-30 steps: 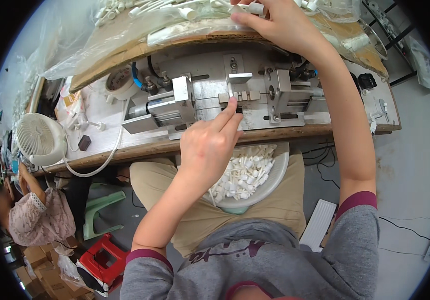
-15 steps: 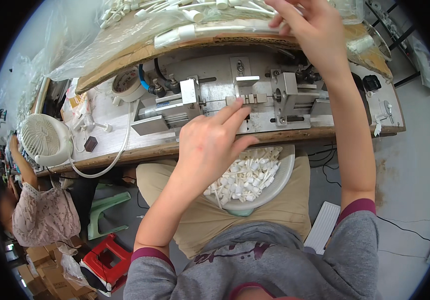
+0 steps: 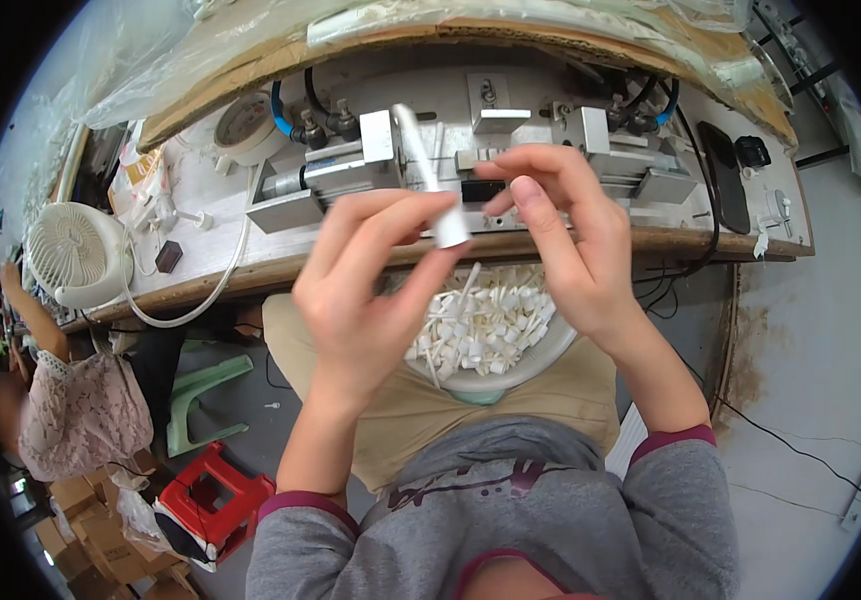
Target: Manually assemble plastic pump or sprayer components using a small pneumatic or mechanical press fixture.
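Note:
Pinched between the thumb and fingers of my left hand (image 3: 356,275) is a white plastic piece (image 3: 450,224), blurred by motion. It has a wide cylindrical end held low and a slim stem slanting up and away. My right hand (image 3: 586,245) is beside it, thumb and fingers apart, with nothing visible between them. Both hands are above the front of a metal clamping fixture (image 3: 383,150), whose left and right blocks face each other across a small central holder (image 3: 471,160), partly covered by my fingers. Below, a pale bowl (image 3: 541,368) of similar white pieces rests on my lap.
Cardboard (image 3: 251,85) under plastic film overhangs the fixture's far side. A small white fan (image 3: 81,255) and a tape roll (image 3: 249,128) are on the bench's left. A black phone (image 3: 723,175) lies right. Another person (image 3: 86,415) sits at far left, near a red stool (image 3: 213,495).
My right hand has come down from the pile at the back to beside my left hand. The left hand has drawn back from the holder and now grips a white plastic piece.

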Action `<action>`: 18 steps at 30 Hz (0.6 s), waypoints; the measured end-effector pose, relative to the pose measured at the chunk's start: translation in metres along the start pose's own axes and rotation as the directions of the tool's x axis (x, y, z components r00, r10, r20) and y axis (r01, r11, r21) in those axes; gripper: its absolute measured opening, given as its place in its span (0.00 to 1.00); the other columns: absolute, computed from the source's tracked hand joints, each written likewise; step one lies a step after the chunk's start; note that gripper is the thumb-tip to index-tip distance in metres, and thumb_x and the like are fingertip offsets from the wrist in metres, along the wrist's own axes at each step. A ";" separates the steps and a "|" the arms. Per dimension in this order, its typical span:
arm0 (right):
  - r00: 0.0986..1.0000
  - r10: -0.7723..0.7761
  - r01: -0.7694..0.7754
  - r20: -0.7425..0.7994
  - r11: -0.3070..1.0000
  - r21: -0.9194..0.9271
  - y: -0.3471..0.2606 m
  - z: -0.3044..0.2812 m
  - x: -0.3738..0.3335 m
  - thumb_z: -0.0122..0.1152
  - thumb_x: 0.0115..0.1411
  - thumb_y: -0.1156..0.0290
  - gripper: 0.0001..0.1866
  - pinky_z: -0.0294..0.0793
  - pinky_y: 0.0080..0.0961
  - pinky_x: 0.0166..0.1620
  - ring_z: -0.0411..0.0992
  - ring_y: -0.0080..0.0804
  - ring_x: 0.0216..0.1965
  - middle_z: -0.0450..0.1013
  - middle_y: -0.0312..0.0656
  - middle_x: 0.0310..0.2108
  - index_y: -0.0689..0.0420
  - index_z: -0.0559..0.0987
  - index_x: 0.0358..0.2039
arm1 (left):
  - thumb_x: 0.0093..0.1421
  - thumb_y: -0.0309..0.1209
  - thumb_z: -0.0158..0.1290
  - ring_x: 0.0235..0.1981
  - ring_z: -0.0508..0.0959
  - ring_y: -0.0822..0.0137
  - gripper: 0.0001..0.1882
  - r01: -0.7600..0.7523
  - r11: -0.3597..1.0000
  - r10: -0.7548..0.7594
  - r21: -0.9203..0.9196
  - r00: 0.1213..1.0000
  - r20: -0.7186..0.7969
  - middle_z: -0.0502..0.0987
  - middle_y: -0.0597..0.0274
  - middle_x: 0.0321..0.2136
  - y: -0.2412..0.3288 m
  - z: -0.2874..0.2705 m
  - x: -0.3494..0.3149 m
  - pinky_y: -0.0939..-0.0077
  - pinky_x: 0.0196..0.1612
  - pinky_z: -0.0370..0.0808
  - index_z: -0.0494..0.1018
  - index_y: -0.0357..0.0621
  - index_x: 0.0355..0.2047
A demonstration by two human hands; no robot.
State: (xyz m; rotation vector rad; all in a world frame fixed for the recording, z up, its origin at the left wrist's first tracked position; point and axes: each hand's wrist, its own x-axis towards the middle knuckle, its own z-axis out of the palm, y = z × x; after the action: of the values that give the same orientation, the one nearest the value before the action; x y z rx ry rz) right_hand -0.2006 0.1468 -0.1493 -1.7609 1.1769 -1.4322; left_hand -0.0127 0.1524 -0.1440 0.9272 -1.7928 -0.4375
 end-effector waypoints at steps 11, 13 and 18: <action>0.832 -0.420 0.554 0.362 0.658 -0.509 0.054 0.037 -0.037 0.63 0.45 0.78 0.14 0.77 0.26 0.36 0.73 0.36 0.38 0.73 0.43 0.40 0.65 0.77 0.35 | 0.49 0.12 0.64 0.42 0.80 0.69 0.21 0.148 0.986 -0.156 -0.074 0.980 -0.122 0.75 0.57 0.46 -0.013 -0.021 -0.028 0.79 0.41 0.86 0.82 0.38 0.44; 0.843 -0.390 0.534 0.371 0.691 -0.487 0.053 0.032 -0.040 0.62 0.45 0.79 0.15 0.79 0.28 0.39 0.74 0.36 0.41 0.74 0.45 0.43 0.67 0.78 0.36 | 0.54 0.08 0.59 0.43 0.81 0.63 0.19 0.083 0.996 -0.083 -0.016 0.997 -0.009 0.72 0.51 0.50 -0.013 -0.022 -0.029 0.71 0.46 0.87 0.77 0.27 0.47; 0.897 -0.218 0.368 0.384 0.850 -0.377 0.035 0.007 -0.045 0.64 0.49 0.81 0.15 0.80 0.32 0.45 0.76 0.40 0.45 0.76 0.45 0.48 0.66 0.79 0.41 | 0.50 0.11 0.63 0.42 0.81 0.66 0.20 0.049 0.998 -0.052 0.045 0.997 0.052 0.75 0.53 0.50 -0.008 -0.013 -0.022 0.75 0.42 0.86 0.81 0.35 0.45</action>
State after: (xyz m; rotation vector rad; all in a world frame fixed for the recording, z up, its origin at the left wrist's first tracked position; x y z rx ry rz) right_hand -0.2051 0.1710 -0.2010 -2.4830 1.1405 -1.0086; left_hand 0.0062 0.1661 -0.1574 1.0010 -1.8363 -0.4605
